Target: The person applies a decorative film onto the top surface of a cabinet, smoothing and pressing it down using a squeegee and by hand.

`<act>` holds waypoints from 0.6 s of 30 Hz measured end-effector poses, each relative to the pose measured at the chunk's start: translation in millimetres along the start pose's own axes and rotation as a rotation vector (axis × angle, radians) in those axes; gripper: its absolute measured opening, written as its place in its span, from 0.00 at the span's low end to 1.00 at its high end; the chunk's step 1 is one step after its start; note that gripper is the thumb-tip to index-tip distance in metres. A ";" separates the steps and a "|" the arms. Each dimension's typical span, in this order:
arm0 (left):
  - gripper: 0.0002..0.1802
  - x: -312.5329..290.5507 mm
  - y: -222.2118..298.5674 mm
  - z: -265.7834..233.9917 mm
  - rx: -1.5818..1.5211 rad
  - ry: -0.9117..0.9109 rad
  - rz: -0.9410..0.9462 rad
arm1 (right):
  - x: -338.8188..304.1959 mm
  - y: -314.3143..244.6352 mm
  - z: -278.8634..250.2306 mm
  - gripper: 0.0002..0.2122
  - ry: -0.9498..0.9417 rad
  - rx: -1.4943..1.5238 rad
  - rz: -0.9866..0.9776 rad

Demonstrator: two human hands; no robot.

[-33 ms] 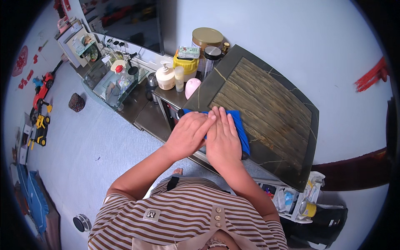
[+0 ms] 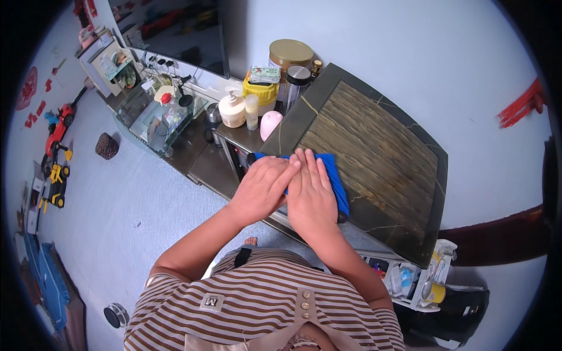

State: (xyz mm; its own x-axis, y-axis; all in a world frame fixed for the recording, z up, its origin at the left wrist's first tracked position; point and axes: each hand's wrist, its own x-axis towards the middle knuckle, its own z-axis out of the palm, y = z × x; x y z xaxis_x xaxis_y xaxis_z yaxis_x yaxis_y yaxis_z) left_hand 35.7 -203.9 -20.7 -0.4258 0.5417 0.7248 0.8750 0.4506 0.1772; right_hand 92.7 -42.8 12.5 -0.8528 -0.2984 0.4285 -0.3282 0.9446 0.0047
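A folded blue cloth (image 2: 336, 182) lies at the near left edge of a dark cabinet top (image 2: 404, 231) with a wood-grain panel (image 2: 374, 152). My right hand (image 2: 311, 196) is spread flat on the cloth, fingers stretched toward the far side. Beside it my left hand (image 2: 260, 188) lies on the cloth too, its fingers extended and its thumb reaching over the right hand's fingers. Part of the cloth is hidden under both palms. Small dark rounded pieces show at the cabinet top's corners, next to the hands.
Past the left edge stand a pump bottle (image 2: 232, 110), a small clear bottle (image 2: 252, 111), a pink egg-shaped object (image 2: 270, 125), a yellow tub (image 2: 260, 93) and a clear jar (image 2: 296, 88). A glass tank (image 2: 158, 128) is farther left. White shelving (image 2: 410, 281) stands at lower right.
Both hands and the cloth under them have shifted very slightly to the left.
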 end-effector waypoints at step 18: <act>0.41 0.6 9.4 0.0 0.056 0.042 -0.035 | -2.1 -10.9 3.1 0.24 0.150 -0.027 0.027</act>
State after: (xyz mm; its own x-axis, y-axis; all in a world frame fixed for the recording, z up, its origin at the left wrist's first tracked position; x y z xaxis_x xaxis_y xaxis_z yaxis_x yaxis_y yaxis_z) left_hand 43.7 -199.4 -18.5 -0.4451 0.4952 0.7461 0.8448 0.5085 0.1665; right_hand 96.8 -52.9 8.7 -0.7903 -0.2514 0.5588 -0.2935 0.9559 0.0150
